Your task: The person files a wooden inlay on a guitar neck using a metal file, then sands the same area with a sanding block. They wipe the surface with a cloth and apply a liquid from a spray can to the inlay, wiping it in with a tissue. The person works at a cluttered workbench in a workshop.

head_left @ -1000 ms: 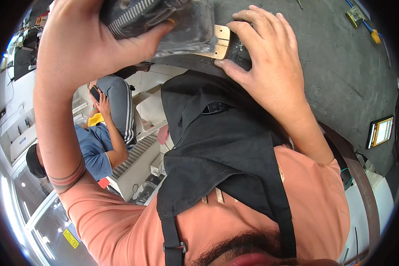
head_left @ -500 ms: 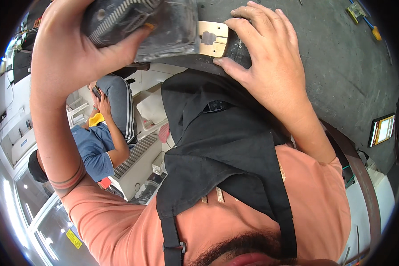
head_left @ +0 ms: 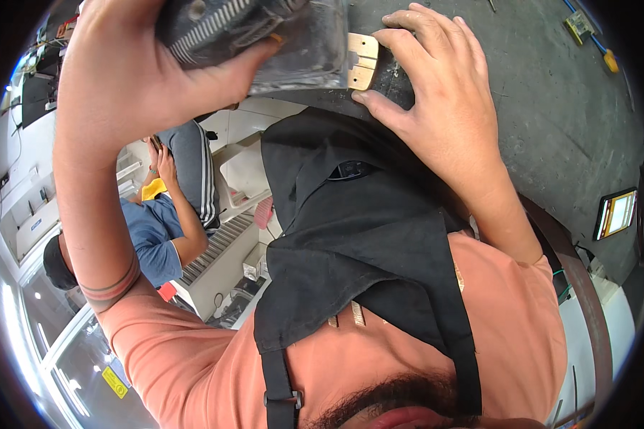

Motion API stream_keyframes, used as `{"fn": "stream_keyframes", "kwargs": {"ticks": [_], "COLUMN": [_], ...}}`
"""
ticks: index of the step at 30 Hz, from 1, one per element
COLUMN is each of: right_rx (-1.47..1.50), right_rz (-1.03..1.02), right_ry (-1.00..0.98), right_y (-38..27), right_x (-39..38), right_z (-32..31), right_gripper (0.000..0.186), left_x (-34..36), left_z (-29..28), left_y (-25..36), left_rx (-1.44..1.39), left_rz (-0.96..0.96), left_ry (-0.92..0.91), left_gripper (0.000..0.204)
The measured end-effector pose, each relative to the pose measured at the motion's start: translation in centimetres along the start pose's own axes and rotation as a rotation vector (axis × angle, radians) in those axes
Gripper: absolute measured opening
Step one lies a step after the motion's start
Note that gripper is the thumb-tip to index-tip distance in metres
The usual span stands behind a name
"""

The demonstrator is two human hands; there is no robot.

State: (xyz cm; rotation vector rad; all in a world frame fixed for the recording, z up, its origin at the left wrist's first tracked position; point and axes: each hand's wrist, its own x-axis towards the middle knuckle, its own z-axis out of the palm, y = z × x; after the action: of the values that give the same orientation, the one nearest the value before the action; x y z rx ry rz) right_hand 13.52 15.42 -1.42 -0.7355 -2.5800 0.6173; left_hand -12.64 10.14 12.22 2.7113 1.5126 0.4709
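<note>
My left hand (head_left: 186, 79) is wrapped round a dusty black power sander (head_left: 304, 61), thumb along its near side. The sander lies over a small pale, wood-like plate (head_left: 365, 63), whose right end sticks out with two small holes and a thin dark line across it. Part of a grey patch shows at the sander's edge; the rest of the plate is hidden. My right hand (head_left: 444, 93) has its index fingertip at the plate's right end and its thumb at the near corner, bracing it on the dark worktop (head_left: 551, 107).
A blue-handled tool with a yellow end (head_left: 610, 61) lies at the far right of the worktop. A lit phone (head_left: 615, 213) is at the right edge. To the left, another person in a blue shirt (head_left: 150, 232) sits beside white plastic furniture (head_left: 247, 168).
My left hand has moved the sander to the right, covering more of the plate and most of its grey patch. My right hand stays by the plate's end.
</note>
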Motion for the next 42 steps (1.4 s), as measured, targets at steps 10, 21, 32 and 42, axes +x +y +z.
{"fn": "stream_keyframes", "kwargs": {"ticks": [10,21,32,42], "right_rx": [0.007,0.033,0.013,0.034], "right_rz": [-0.014,0.012,-0.047,-0.032], "right_ry": [0.007,-0.016,0.007,0.058], "right_y": [-0.2,-0.2,-0.3,0.2], "right_x": [0.0,0.3,0.2,0.0], "right_z": [-0.2,-0.2,-0.3,0.6], "right_gripper": [0.054,0.053,0.054,0.054], "left_x": [0.6,0.9,1.6,1.4], "left_z": [-1.1,0.0,-0.7,0.2], "left_y": [1.7,0.9,2.3,1.7], "left_rx": [0.085,0.104,0.010,0.109], "left_rz": [0.001,0.040,-0.173,0.048], "left_ry": [-0.048,0.002,0.046,0.019], "left_gripper": [0.086,0.086,0.085,0.086]}}
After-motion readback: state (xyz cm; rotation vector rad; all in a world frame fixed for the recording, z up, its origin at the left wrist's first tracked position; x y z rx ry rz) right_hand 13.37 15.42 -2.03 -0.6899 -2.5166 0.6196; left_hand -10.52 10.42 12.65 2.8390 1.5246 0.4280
